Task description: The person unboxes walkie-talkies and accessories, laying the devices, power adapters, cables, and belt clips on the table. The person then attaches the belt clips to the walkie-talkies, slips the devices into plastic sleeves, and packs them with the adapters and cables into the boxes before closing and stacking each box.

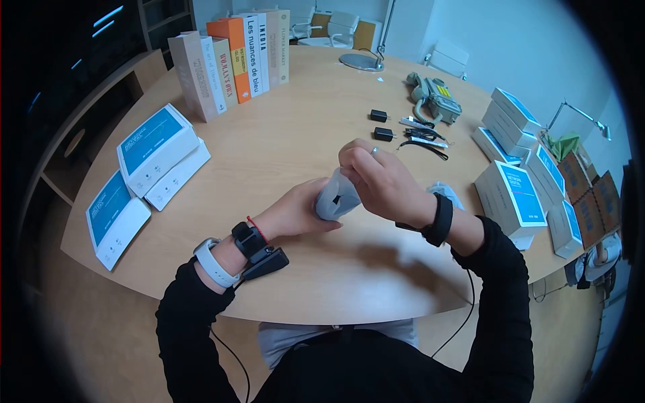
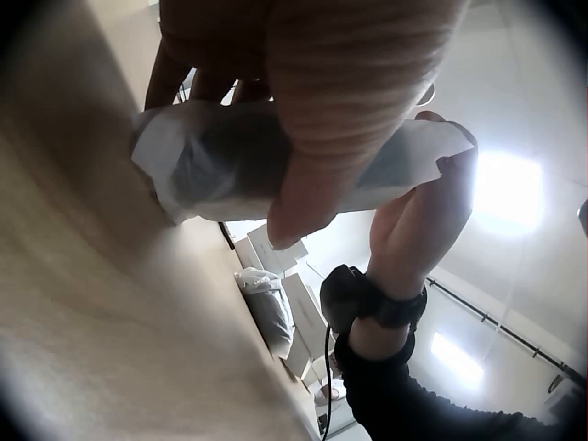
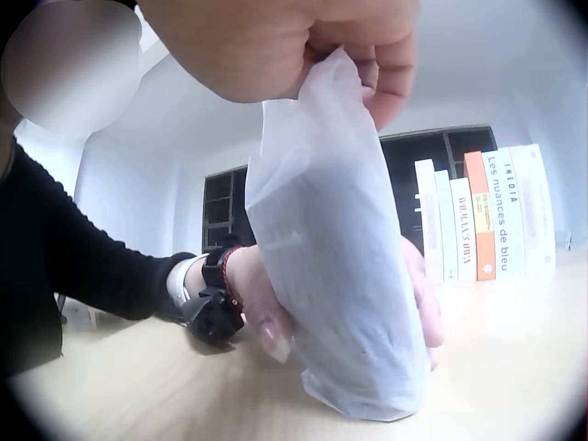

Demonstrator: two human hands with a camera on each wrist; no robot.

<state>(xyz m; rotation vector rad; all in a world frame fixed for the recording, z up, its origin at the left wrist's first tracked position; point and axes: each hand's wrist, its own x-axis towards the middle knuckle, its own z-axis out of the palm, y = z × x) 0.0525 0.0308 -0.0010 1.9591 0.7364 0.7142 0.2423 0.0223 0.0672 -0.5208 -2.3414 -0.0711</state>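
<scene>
A white, translucent wrapping pouch [image 1: 329,201] stands upright near the front middle of the table, with something dark showing through it in the left wrist view. My left hand [image 1: 295,209] grips the pouch round its body, thumb on one side and fingers on the other. At its upper end my right hand [image 1: 386,181] pinches the edge of the wrapping, as the right wrist view shows from the side. The pouch's contents are mostly hidden by the wrapping. Behind my right wrist lies another pale wrapped item [image 1: 445,193], partly covered in the head view.
White-and-blue boxes [image 1: 158,144] are stacked on the left, and more boxes [image 1: 514,195] on the right. Books [image 1: 238,64] stand at the back left. Black adapters [image 1: 383,134], cables [image 1: 424,136], a telephone [image 1: 435,97] and a lamp base [image 1: 361,62] sit farther back.
</scene>
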